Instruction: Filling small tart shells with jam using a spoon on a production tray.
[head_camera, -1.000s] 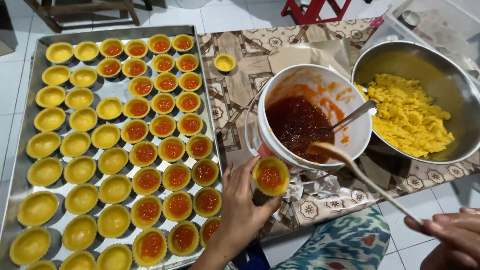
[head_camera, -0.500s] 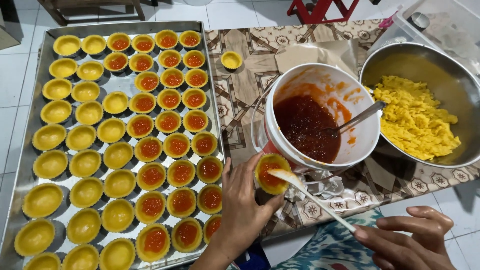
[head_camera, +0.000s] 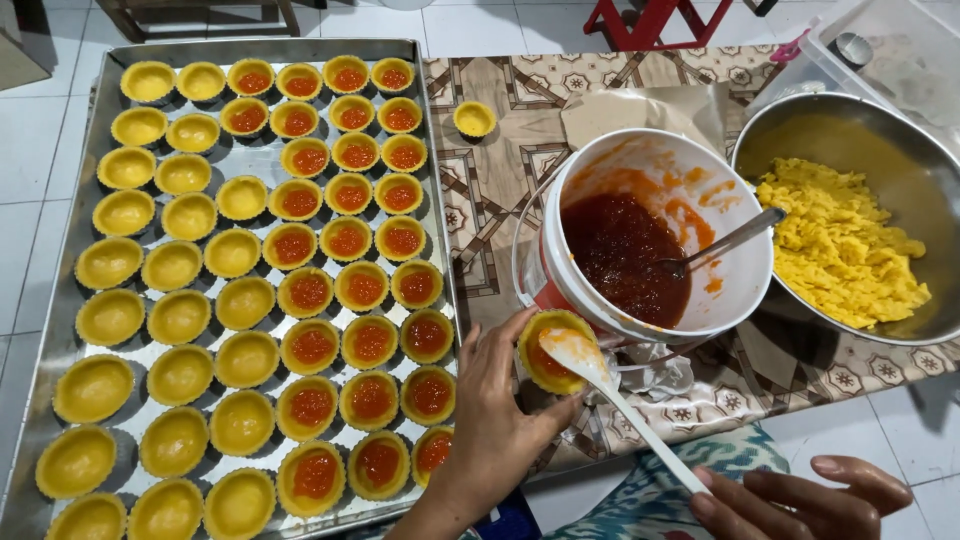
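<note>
My left hand (head_camera: 497, 420) holds a small yellow tart shell (head_camera: 553, 352) with red jam in it, just in front of the white bucket (head_camera: 655, 240) of red jam. My right hand (head_camera: 800, 495) holds a white plastic spoon (head_camera: 620, 400) by its handle; the spoon's bowl rests in the tart shell. A metal spoon (head_camera: 725, 243) stands in the jam. To the left lies a large metal tray (head_camera: 440, 250) with rows of tart shells, the right columns filled with jam (head_camera: 350, 240), the left ones unfilled (head_camera: 175, 265).
A steel bowl (head_camera: 900, 120) of yellow crumbly dough sits at the right. One loose unfilled shell (head_camera: 474, 118) lies on the patterned cloth (head_camera: 500, 200) beyond the bucket. A clear plastic box (head_camera: 880, 40) stands at the far right corner. Red stool legs (head_camera: 680, 15) are behind the table.
The white spoon came from above the bucket down into the shell in my left hand. My right hand drew back toward me. The shell stayed in front of the bucket.
</note>
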